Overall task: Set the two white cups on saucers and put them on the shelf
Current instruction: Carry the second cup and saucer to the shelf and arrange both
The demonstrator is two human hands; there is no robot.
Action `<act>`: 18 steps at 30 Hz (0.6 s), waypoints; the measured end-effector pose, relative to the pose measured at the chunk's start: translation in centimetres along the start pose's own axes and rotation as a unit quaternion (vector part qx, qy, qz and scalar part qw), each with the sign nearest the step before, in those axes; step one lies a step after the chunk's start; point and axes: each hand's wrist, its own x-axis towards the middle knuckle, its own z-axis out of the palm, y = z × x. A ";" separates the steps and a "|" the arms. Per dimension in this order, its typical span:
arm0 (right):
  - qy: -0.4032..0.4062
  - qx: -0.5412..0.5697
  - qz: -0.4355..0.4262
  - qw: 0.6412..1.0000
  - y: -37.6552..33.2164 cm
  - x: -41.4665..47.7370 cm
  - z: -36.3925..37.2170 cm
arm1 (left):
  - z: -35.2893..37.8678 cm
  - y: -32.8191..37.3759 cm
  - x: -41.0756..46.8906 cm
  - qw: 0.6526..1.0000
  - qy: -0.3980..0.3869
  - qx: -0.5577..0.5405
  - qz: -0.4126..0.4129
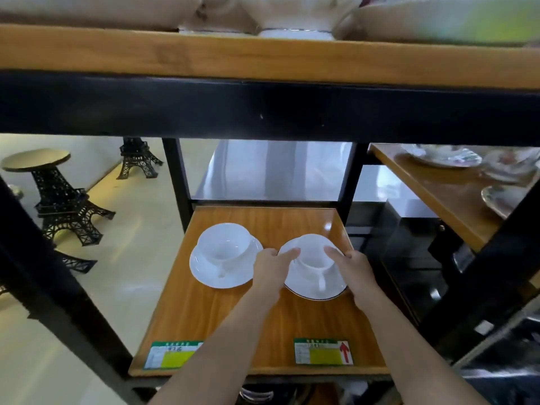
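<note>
Two white cups stand on white saucers on a low wooden shelf (271, 325). The left cup (223, 244) rests on its saucer (204, 273), untouched, handle toward me. The right cup (314, 255) stands on a saucer (327, 290) with a thin dark rim line. My left hand (270, 268) grips the left edge of that saucer, its forefinger reaching the cup. My right hand (355, 268) holds the saucer's right edge, fingers against the cup. The saucer seems to lie on the shelf board or just above it.
A higher wooden shelf (263, 57) with a black frame bar crosses overhead, carrying crockery. Decorated plates (444, 157) lie on a side shelf at right. Black tower-shaped stools (61, 200) stand on the floor at left. Two price labels (321, 350) stick to the low shelf's front.
</note>
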 end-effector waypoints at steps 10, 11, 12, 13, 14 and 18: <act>0.001 0.005 0.003 1.000 -0.1 1.9 0.6 | 0.5 0.2 2.1 0.999 0.012 0.017 -0.025; 0.000 0.009 0.006 1.000 -0.2 2.0 0.5 | 0.6 0.4 2.0 0.999 0.013 0.021 -0.025; -0.001 0.012 0.009 1.000 -0.1 2.3 0.5 | 0.7 0.4 2.1 0.999 0.014 0.021 -0.023; -0.001 0.012 0.009 1.000 -0.2 2.3 0.4 | 0.8 0.5 2.1 0.999 0.015 0.024 -0.025; -0.002 0.013 0.009 1.000 -0.2 2.4 0.4 | 0.9 0.6 2.2 0.999 0.015 0.027 -0.025; 0.006 0.015 0.011 1.000 -0.1 2.7 0.2 | 1.4 0.8 2.7 0.999 0.004 0.034 -0.015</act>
